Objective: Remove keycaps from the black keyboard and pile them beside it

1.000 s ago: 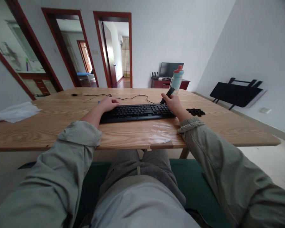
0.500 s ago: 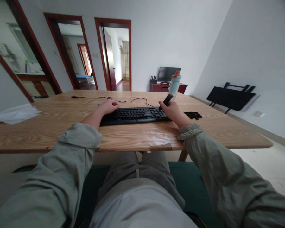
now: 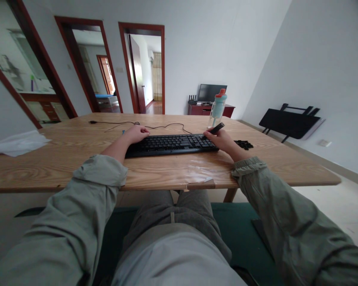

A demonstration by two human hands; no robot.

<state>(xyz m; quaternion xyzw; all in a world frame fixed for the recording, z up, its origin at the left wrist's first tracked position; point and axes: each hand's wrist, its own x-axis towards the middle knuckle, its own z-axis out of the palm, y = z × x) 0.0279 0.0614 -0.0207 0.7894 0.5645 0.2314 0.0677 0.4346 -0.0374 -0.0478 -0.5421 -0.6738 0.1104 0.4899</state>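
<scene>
A black keyboard (image 3: 173, 143) lies flat near the front edge of the wooden table. My left hand (image 3: 136, 134) rests at its far left corner, fingers bent and closed over the edge. At the keyboard's right end, my right hand (image 3: 222, 141) grips a black stick-shaped tool (image 3: 217, 128) whose exact kind I cannot make out. The tool slants, its lower tip directed at the keys on the right and its thick end up to the right. Just right of that hand, partly behind the wrist, lies a pile of small black pieces (image 3: 246, 145) resembling keycaps.
A clear bottle (image 3: 217, 108) with a red lid stands behind my right hand. A black cable (image 3: 167, 125) runs across the table (image 3: 86, 167) behind the keyboard. White crumpled sheeting (image 3: 20, 143) lies at far left. Clear tape (image 3: 199, 174) covers part of the front edge.
My right hand has shifted slightly right, and the black tool has tipped over to a lower slant toward the right. My left hand and the keyboard stay in place.
</scene>
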